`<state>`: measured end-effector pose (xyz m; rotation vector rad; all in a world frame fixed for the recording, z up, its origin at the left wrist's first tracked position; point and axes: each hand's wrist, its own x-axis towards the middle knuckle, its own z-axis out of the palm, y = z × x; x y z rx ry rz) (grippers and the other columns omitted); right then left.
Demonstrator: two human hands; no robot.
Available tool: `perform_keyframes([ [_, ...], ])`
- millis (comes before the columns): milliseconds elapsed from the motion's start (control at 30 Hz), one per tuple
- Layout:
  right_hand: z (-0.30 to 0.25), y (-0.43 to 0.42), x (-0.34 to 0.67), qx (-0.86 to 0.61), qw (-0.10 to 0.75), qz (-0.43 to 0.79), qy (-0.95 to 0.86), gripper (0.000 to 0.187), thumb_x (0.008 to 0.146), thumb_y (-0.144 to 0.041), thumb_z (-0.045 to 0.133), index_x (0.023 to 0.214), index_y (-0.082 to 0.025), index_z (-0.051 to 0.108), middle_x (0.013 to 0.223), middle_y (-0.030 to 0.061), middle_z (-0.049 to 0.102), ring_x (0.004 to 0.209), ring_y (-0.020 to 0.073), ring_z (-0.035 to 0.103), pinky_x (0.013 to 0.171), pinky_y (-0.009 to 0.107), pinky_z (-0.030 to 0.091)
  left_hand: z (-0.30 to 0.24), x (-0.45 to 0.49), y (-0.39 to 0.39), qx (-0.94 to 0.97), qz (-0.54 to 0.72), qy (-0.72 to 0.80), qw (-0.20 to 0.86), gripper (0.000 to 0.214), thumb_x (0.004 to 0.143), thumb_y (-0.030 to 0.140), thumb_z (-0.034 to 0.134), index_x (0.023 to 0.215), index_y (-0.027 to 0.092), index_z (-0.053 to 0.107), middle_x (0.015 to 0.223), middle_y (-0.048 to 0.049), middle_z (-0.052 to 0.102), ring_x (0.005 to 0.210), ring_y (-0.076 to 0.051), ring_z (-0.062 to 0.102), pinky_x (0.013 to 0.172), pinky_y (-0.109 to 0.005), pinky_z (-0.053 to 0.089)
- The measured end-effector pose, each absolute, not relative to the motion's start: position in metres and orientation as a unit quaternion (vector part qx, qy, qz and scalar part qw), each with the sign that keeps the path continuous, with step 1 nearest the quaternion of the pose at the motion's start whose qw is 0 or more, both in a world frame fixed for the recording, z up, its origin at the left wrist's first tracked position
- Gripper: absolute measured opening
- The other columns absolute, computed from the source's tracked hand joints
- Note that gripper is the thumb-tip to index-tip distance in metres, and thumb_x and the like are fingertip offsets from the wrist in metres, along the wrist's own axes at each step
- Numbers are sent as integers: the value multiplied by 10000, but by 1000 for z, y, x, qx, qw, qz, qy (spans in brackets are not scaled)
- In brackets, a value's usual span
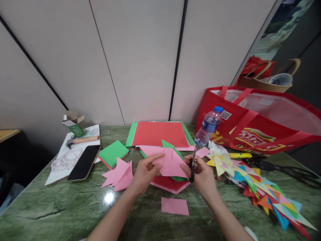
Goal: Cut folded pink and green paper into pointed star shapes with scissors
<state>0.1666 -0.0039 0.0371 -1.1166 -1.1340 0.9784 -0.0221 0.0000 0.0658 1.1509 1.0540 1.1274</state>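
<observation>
A creased sheet of pink paper (171, 164) is stretched between my hands above the table. My left hand (147, 171) pinches its left side between thumb and fingers. In my right hand (202, 174) are black-handled scissors (192, 169), blades pointing up, while the thumb and fingertips touch the paper's right corner. Below and behind the sheet, partly hidden, lie green paper pieces (167, 144) and red paper (173, 184) with a pink edge. A small pink rectangle (175, 206) rests on the table nearer to me. Folded pink pieces (122, 174) lie left of my left hand.
Red and green sheets (160, 134) are stacked by the wall. Left are green squares (114, 153), a phone (84, 163), a hammer (84, 140) and a small box (76, 127). Right are a water bottle (209, 126), a red bag (263, 117), colourful folded paper (265, 190) and black scissors (286, 169).
</observation>
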Motion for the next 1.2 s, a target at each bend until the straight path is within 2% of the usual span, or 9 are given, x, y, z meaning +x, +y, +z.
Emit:
perform_keyframes([
  [100, 40, -6, 166, -482, 608, 421, -469, 382, 592, -353, 777, 857, -198, 551, 735, 11, 661, 701, 191, 636, 628, 294, 509, 64, -19, -1, 499, 472, 466, 558, 327, 680, 251, 666, 993, 172, 713, 615, -2, 605, 517, -93, 464, 526, -229, 462],
  [267, 46, -7, 166, -481, 629, 427, -436, 367, 593, -328, 778, 843, -211, 536, 700, -7, 662, 669, 175, 639, 598, 278, 507, 62, -17, -2, 484, 495, 490, 530, 275, 705, 253, 637, 952, 176, 727, 726, -28, 646, 568, -103, 467, 537, -220, 445],
  [467, 46, -6, 169, -491, 648, 402, -421, 362, 612, -341, 761, 859, -205, 533, 714, 12, 669, 679, 184, 649, 607, 303, 524, 71, -14, -10, 484, 452, 442, 605, 544, 670, 241, 683, 1204, 198, 586, 508, 56, 465, 508, -90, 402, 649, -294, 493],
  [567, 47, -7, 170, -494, 653, 401, -411, 370, 598, -321, 773, 859, -203, 539, 724, 16, 674, 682, 187, 653, 598, 300, 528, 75, -12, -12, 466, 457, 434, 620, 594, 654, 237, 691, 1232, 203, 559, 474, 90, 381, 482, -77, 343, 715, -352, 510],
  [667, 51, -10, 168, -485, 654, 403, -417, 352, 606, -302, 772, 855, -205, 544, 728, 15, 679, 685, 188, 656, 603, 301, 528, 77, -12, -13, 476, 453, 446, 608, 558, 671, 217, 667, 1220, 210, 568, 451, 109, 321, 458, -63, 283, 723, -351, 510],
  [767, 54, -12, 167, -487, 654, 396, -423, 343, 616, -302, 767, 858, -205, 545, 733, 21, 681, 692, 195, 659, 618, 313, 528, 77, -14, -13, 502, 443, 464, 580, 507, 672, 175, 645, 1176, 213, 606, 469, 90, 422, 461, -63, 307, 671, -307, 505],
  [900, 53, -12, 169, -490, 657, 382, -427, 351, 614, -310, 768, 875, -210, 555, 790, 32, 682, 746, 203, 651, 685, 343, 523, 77, -17, -12, 523, 468, 481, 525, 364, 698, 180, 614, 1053, 208, 688, 711, -9, 654, 553, -92, 445, 585, -228, 458],
  [1067, 53, -12, 167, -474, 633, 422, -444, 429, 643, -361, 737, 1011, -221, 568, 864, 32, 642, 804, 193, 618, 711, 317, 502, 87, -24, -9, 407, 605, 461, 505, 389, 677, 236, 670, 1065, 209, 678, 620, 18, 596, 546, -79, 482, 573, -209, 471],
  [1200, 57, -26, 150, -432, 549, 532, -479, 381, 630, -339, 758, 931, -220, 557, 785, 6, 601, 746, 171, 600, 666, 276, 488, 98, -25, -10, 343, 681, 434, 480, 450, 648, 220, 705, 1095, 213, 659, 545, 61, 494, 528, -55, 466, 604, -189, 480],
])
